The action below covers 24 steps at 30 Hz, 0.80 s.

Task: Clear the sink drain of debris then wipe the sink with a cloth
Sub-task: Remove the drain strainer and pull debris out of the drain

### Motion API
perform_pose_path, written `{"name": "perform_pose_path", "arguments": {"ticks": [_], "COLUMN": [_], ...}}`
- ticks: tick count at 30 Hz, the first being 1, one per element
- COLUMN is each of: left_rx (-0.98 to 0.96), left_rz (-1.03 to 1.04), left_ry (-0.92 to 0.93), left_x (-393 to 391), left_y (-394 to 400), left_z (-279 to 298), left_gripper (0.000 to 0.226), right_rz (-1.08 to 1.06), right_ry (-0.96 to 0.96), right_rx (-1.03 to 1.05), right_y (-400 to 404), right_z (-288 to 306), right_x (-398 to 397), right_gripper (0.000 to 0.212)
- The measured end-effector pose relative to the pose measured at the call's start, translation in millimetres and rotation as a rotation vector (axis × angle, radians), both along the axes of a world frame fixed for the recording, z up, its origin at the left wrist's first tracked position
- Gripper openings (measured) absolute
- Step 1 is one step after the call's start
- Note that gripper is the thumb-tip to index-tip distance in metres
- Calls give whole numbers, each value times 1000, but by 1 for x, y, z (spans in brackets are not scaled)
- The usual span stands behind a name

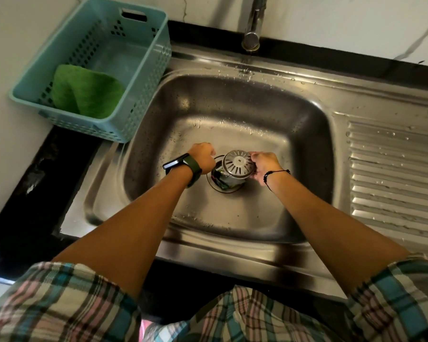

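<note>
A round metal strainer (238, 166) with slots sits lifted above the drain opening (226, 185) at the bottom of the steel sink (307, 144). My right hand (266, 166) grips the strainer from its right side. Dark debris (221, 177) shows under the strainer in the drain. My left hand (203, 156), with a watch on the wrist, is at the drain's left edge with its fingers curled; what the fingertips touch is hidden. A green cloth (87, 95) lies in the teal basket (139, 95) at the left.
A chrome tap (252, 33) hangs over the sink's back rim. A wet ribbed draining board (393, 174) lies to the right. The black counter edge (22, 206) runs along the left, below the basket.
</note>
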<state>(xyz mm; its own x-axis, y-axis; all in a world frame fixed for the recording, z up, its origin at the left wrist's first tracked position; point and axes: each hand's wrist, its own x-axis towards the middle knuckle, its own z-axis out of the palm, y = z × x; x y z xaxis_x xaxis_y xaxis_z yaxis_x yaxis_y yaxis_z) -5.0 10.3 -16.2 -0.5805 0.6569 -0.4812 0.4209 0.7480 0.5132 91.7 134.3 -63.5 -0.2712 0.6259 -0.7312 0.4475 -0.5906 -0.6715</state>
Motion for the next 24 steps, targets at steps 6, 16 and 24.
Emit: {"name": "perform_pose_path", "arguments": {"ticks": [6, 16, 24], "left_rx": [107, 465, 425], "left_rz": [9, -159, -282], "left_ry": [18, -93, -191], "left_x": [9, 97, 156], "left_y": [26, 109, 116], "left_z": [28, 95, 93], "left_gripper": [33, 27, 28], "right_rz": [-37, -362, -473], "right_ry": [183, 375, 109], "right_rx": [130, 453, 481], "right_y": [20, 66, 73], "right_z": [61, 143, 112], "right_x": [22, 180, 245], "right_gripper": [24, 33, 36]}}
